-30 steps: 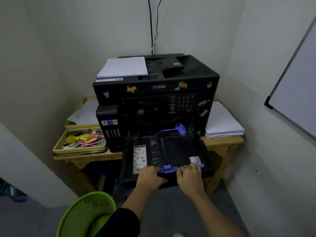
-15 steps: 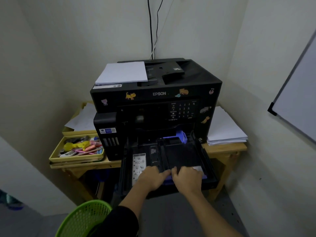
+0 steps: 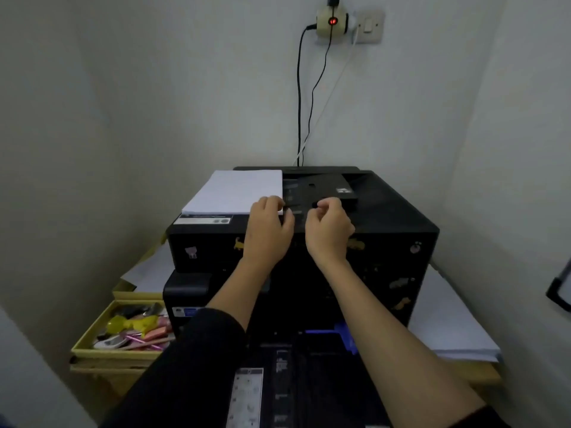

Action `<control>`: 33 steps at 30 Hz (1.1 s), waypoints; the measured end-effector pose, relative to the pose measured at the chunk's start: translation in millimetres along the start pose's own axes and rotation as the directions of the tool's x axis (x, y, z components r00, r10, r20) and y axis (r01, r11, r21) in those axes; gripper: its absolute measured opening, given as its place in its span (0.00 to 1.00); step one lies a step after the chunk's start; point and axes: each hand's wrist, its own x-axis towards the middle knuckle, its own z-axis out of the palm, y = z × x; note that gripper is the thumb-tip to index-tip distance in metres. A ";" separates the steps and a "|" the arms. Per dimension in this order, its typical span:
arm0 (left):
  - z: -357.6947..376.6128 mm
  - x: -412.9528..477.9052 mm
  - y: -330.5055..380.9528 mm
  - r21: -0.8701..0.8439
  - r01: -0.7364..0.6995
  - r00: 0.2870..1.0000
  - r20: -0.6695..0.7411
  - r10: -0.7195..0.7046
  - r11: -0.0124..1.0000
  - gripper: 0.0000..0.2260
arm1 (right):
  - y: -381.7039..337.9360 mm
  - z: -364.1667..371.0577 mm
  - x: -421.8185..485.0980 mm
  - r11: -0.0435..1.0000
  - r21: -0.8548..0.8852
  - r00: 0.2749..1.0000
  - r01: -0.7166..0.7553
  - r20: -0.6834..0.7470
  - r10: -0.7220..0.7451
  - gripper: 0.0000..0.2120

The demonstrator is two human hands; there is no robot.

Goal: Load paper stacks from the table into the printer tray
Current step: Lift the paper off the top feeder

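A black printer [image 3: 386, 230] fills the middle of the view, with a white paper stack [image 3: 238, 193] lying on the left of its top. My left hand [image 3: 268, 230] hovers at that stack's near right corner, fingers bent and thumb apart, gripping nothing I can see. My right hand [image 3: 329, 233] is beside it over the black feeder cover, fingers curled in and empty. Below my forearms the printer tray [image 3: 321, 381] is pulled out, with no paper in it and a blue guide [image 3: 346, 335] at its back. A second paper stack [image 3: 448, 329] lies on the wooden table right of the printer.
A yellow box [image 3: 123, 353] of pens and small items sits left of the printer, with loose sheets [image 3: 148, 270] behind it. Cables run up the wall to a socket [image 3: 332, 23]. Walls close in on both sides. A whiteboard corner [image 3: 559, 291] shows at the right.
Both hands left the front edge of the pulled-out tray and rose to the printer's top, near the paper stack there. The view tilted upward and moved closer.
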 end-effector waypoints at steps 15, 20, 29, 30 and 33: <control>-18.4 110.2 -94.4 0.515 0.152 0.813 0.421 -0.403 0.844 0.13 | -36.0 124.3 111.8 0.787 -0.069 0.692 -0.613 0.434 0.577 0.23; -16.6 119.7 -101.8 0.487 0.182 0.792 0.442 -0.421 0.854 0.11 | -36.2 139.8 125.5 0.825 -0.269 0.675 -0.496 0.477 0.562 0.21; -19.8 142.6 -109.6 0.335 0.450 0.705 0.434 -0.560 0.827 0.27 | -47.0 153.8 134.1 0.877 -0.296 0.839 -0.378 0.291 0.459 0.13; -23.2 145.1 -111.6 0.317 0.489 0.719 0.380 -0.581 0.813 0.34 | -48.6 149.3 138.2 0.876 -0.252 0.839 -0.410 0.272 0.471 0.13; -35.4 149.1 -122.0 0.326 0.614 0.708 0.176 -0.684 0.719 0.44 | -46.9 135.6 155.6 0.876 -0.060 0.845 -0.478 0.239 0.478 0.06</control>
